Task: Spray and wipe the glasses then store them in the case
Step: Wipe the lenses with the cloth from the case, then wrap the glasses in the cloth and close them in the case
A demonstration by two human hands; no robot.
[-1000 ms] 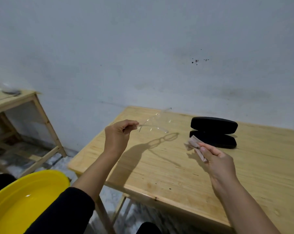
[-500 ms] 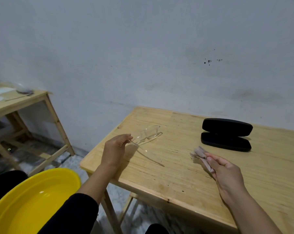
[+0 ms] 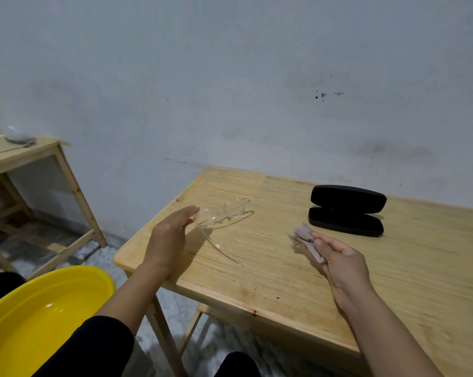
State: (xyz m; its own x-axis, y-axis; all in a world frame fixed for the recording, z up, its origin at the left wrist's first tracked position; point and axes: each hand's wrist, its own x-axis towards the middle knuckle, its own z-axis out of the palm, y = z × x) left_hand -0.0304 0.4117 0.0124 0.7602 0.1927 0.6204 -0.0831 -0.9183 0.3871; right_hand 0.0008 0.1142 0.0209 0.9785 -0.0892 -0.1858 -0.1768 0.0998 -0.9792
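Clear glasses: lying on wooden table, far left part. Left hand: fingers straight, just beside them. Right hand: pinching cloth. Black case: lid up, far right.

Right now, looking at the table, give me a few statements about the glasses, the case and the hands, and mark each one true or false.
1. The glasses lie on the wooden table. True.
2. The black case is closed. False: it stands open.
3. The right hand holds a cloth. True.
4. The left hand grips the glasses. False: its fingers are straight, beside the frame.
5. The glasses are inside the case. False: they lie left of it, apart.
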